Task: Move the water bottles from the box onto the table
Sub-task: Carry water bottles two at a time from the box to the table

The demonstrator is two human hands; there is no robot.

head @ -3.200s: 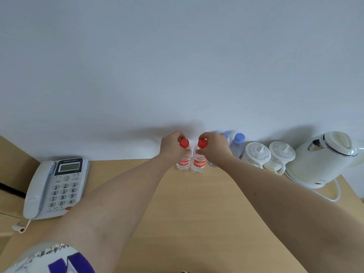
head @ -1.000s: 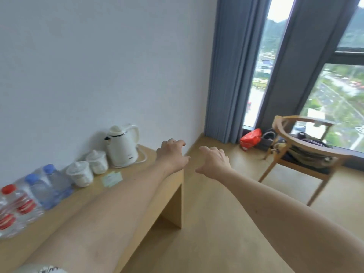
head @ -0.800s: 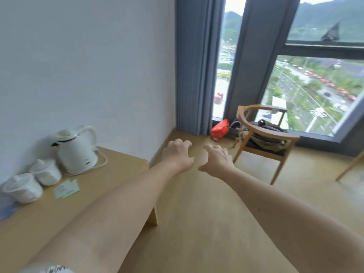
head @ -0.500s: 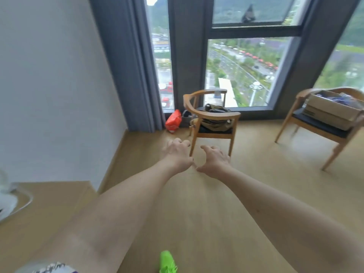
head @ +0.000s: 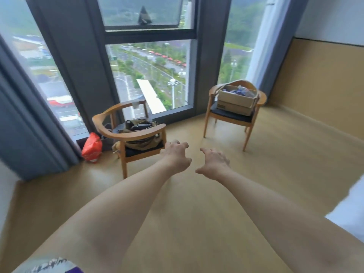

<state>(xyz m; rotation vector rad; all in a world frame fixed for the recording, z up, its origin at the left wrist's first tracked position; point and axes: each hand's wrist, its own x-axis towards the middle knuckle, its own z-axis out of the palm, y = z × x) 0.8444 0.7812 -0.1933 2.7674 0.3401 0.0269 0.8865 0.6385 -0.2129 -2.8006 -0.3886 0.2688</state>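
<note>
A brown cardboard box (head: pixel 235 104) stands on the seat of the right wooden chair (head: pixel 230 117) by the window, with blue-tinted items showing over its rim. My left hand (head: pixel 176 155) and my right hand (head: pixel 214 162) reach out side by side over the floor, well short of the box. Both hold nothing, and their fingers are loosely bent. The table and the bottles standing on it are out of view.
A second wooden chair (head: pixel 128 134) at left centre holds an olive bag (head: pixel 140 128). A red bag (head: pixel 91 147) lies on the floor beside a grey curtain (head: pixel 25 134). White bedding (head: pixel 352 211) shows at the right edge. Tall windows fill the far wall.
My view has swung right, away from the table, where both hands held red-capped bottles, to the window and chairs. The box on the right chair has come nearer the centre. Both hands are empty.
</note>
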